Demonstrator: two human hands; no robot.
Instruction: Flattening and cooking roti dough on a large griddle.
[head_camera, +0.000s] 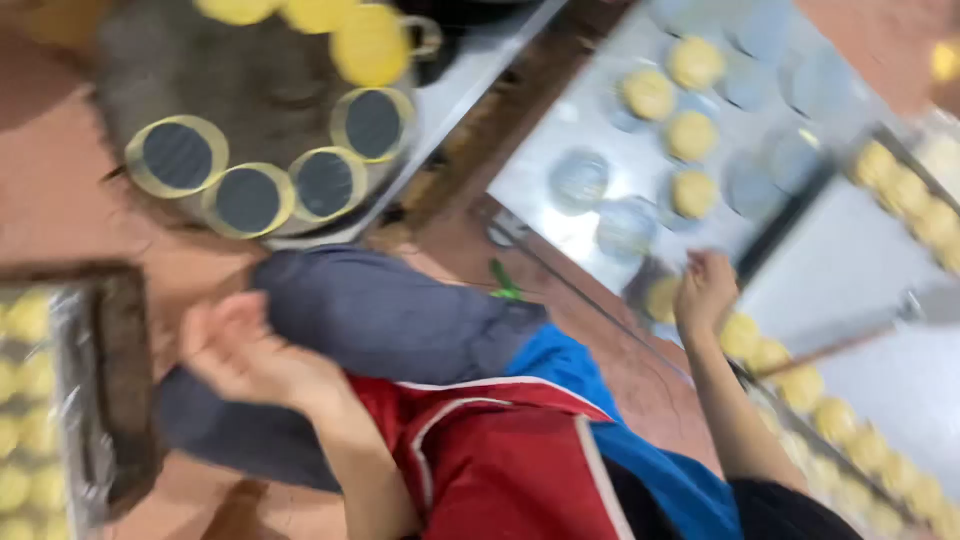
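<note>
right hand (706, 290) centre-right: grip on dough ball (662, 298) at metal tray (600, 120) edge (blurred) | left hand (245, 352) lower left: grip wide, empty, clear of the work

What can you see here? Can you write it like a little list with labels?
Left hand: open, empty, fingers spread above the person's lap
Right hand: reaching to a round yellow dough piece at the metal tray edge
On tray: more yellow dough rounds, clear round liners
Top left: dark discs with yellow rims
Sharpness: blurred, so grip unclear
</note>
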